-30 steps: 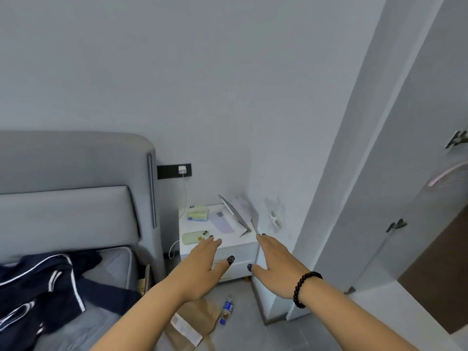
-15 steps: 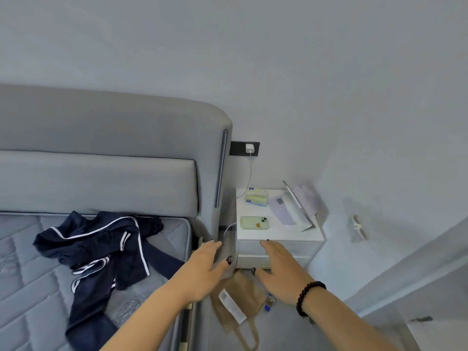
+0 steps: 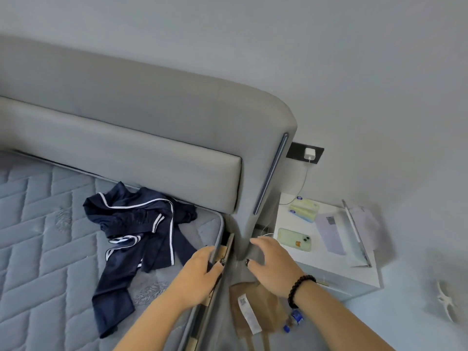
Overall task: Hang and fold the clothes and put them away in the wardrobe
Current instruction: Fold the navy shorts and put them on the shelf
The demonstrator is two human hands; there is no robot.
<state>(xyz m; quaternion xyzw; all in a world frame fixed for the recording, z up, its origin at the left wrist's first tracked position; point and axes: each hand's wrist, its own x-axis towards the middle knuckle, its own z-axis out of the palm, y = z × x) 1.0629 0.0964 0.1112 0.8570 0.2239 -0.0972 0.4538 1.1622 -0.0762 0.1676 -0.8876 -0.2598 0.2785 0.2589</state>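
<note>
A crumpled navy garment with white stripes (image 3: 141, 231) lies on the grey quilted mattress (image 3: 45, 224), near the headboard. My left hand (image 3: 200, 272) hovers over the mattress's right edge, just right of the garment, fingers relaxed and holding nothing. My right hand (image 3: 272, 264), with a black bead bracelet on the wrist, is held out above the gap between bed and nightstand, fingers spread and empty. No wardrobe is in view.
A grey padded headboard (image 3: 152, 138) backs the bed. A white nightstand (image 3: 329, 252) on the right carries a green phone (image 3: 293, 240), tissue packs and a propped tablet. A brown paper bag (image 3: 255, 305) and a small bottle (image 3: 295, 319) lie on the floor below.
The view has swung left from the wardrobe side and nightstand toward the bed, bringing the navy garment closer to centre. Both hands stay outstretched and empty, now over the bed's edge.
</note>
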